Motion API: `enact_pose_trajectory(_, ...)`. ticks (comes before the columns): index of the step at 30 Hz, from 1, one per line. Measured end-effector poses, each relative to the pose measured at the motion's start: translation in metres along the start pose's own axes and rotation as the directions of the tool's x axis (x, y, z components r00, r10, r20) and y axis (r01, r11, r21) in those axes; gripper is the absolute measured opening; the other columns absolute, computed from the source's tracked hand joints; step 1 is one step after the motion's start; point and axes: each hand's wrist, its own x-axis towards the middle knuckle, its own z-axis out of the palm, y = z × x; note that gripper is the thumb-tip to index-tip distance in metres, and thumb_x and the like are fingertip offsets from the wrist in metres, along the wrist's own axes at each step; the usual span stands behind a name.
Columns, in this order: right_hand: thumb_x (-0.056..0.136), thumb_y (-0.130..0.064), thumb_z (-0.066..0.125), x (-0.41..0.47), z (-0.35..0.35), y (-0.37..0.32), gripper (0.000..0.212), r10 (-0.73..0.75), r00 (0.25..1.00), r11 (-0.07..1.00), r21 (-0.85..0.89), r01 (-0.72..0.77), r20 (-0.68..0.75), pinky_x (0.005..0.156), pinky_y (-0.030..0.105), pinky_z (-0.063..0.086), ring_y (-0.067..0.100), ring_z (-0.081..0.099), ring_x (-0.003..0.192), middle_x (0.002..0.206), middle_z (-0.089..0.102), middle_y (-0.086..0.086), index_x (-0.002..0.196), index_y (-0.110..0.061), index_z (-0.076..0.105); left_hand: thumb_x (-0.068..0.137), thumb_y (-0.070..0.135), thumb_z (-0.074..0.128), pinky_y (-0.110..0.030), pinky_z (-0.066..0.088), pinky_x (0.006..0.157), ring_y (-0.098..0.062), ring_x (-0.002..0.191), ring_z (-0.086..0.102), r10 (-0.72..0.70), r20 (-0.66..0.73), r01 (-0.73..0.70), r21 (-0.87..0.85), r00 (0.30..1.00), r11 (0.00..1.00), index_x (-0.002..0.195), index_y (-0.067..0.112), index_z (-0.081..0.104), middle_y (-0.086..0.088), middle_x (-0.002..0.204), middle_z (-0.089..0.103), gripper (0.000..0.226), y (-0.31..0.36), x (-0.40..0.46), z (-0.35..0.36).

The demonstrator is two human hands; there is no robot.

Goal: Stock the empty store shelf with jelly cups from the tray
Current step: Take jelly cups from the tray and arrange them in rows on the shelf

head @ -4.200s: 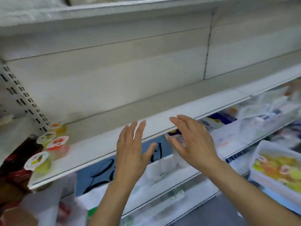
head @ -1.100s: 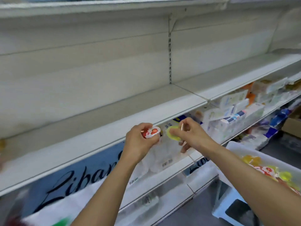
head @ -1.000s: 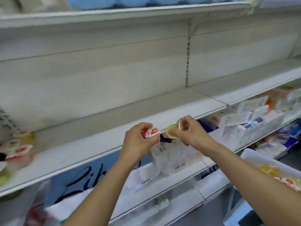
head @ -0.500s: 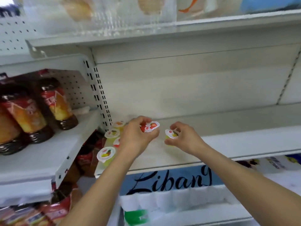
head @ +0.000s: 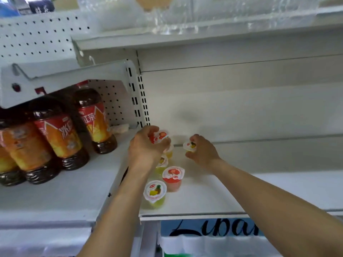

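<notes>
The left hand grips a small red-lidded plastic jelly cup and the right hand a yellow-fruit-lidded one, both above the white metal shelf; likely light, thin-walled, foil-topped; best held by the rim.

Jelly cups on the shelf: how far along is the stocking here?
Early. Done: a few cups stand at the shelf's left end, including a red-lidded cup and a pineapple-lidded cup. In hand: the left hand holds a red-lidded one, the right hand a yellow one. Left: the shelf's bare stretch rightward.
</notes>
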Motion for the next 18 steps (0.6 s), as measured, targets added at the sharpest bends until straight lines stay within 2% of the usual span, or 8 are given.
enact_pose_trajectory(3,0.081,-0.024,0.07,0.011,0.006,0.0,0.051,-0.002,1.0,1.0,0.015,0.002,-0.01,0.083,0.03,0.041,0.026,0.055,0.109,0.125,0.053,0.006,0.125,-0.014,0.047,0.072,0.034,0.08,-0.037,0.053,0.09,-0.014,0.097,0.062,-0.018,0.029,0.019,-0.005,0.999,1.0,0.112,0.03,0.062,0.006,0.105,0.066,0.044,0.0,0.0,0.005)
enact_pose_trajectory(5,0.081,-0.029,0.069,0.011,0.006,0.001,0.054,-0.006,1.0,0.999,-0.05,0.007,0.017,0.084,0.033,0.044,0.027,0.054,0.113,0.128,0.049,0.005,0.128,-0.017,0.044,0.072,0.033,0.08,-0.039,0.055,0.088,-0.014,0.097,0.062,-0.022,0.052,0.022,-0.005,0.998,1.0,0.114,0.03,0.061,0.008,0.103,0.065,0.046,0.0,0.0,0.006)
enact_pose_trajectory(7,0.079,-0.039,0.07,0.005,0.002,0.001,0.07,-0.001,0.999,0.985,-0.171,0.01,0.051,0.091,0.038,0.045,0.027,0.044,0.123,0.139,0.036,0.004,0.138,-0.023,0.035,0.072,0.033,0.081,-0.039,0.055,0.087,-0.013,0.096,0.062,-0.021,0.071,0.02,0.003,0.997,1.0,0.115,0.029,0.061,0.009,0.102,0.063,0.048,-0.001,0.0,0.007)
enact_pose_trajectory(9,0.076,-0.047,0.071,-0.006,-0.01,-0.004,0.088,-0.034,0.999,0.973,-0.228,0.035,0.008,0.1,0.041,0.038,0.027,0.03,0.133,0.151,0.02,0.002,0.146,-0.031,0.023,0.072,0.033,0.081,-0.035,0.054,0.087,-0.012,0.093,0.061,-0.014,0.079,0.013,0.02,0.997,1.0,0.116,0.028,0.061,0.01,0.1,0.062,0.048,-0.001,0.0,0.009)
enact_pose_trajectory(11,0.073,-0.045,0.073,-0.019,-0.023,-0.013,0.091,-0.119,0.993,0.985,-0.127,0.116,-0.013,0.104,0.039,0.033,0.021,0.027,0.133,0.15,0.025,-0.004,0.147,-0.037,0.02,0.072,0.035,0.081,-0.029,0.052,0.082,-0.01,0.089,0.059,-0.006,0.086,0.004,0.023,0.996,1.0,0.115,0.028,0.06,0.011,0.098,0.06,0.049,0.002,0.0,0.013)
enact_pose_trajectory(13,0.071,-0.041,0.076,-0.035,-0.035,-0.025,0.087,-0.185,0.982,0.976,0.125,0.179,0.041,0.102,0.033,0.037,0.012,0.039,0.123,0.133,0.042,-0.012,0.14,-0.05,0.025,0.071,0.037,0.081,-0.026,0.049,0.077,-0.01,0.088,0.059,0.007,0.121,-0.009,0.02,0.993,1.0,0.115,0.028,0.058,0.011,0.098,0.059,0.05,0.007,-0.001,0.019)
enact_pose_trajectory(15,0.068,-0.041,0.078,-0.047,-0.04,-0.035,0.078,-0.213,0.975,0.924,0.336,0.18,0.062,0.096,0.028,0.044,0.005,0.049,0.112,0.12,0.049,-0.012,0.131,-0.057,0.035,0.068,0.04,0.082,-0.03,0.052,0.078,-0.01,0.089,0.061,0.013,0.178,-0.008,-0.025,0.984,1.0,0.114,0.03,0.055,0.011,0.1,0.061,0.053,0.012,-0.005,0.026)
enact_pose_trajectory(18,0.065,-0.038,0.077,-0.051,-0.04,-0.038,0.055,-0.173,0.985,0.891,0.423,0.169,-0.029,0.085,0.03,0.053,0.005,0.06,0.095,0.109,0.061,-0.007,0.116,-0.041,0.055,0.068,0.044,0.081,-0.032,0.054,0.081,-0.003,0.088,0.061,0.031,0.252,-0.014,-0.07,0.967,0.997,0.115,0.033,0.053,0.015,0.101,0.061,0.056,0.018,-0.011,0.03)
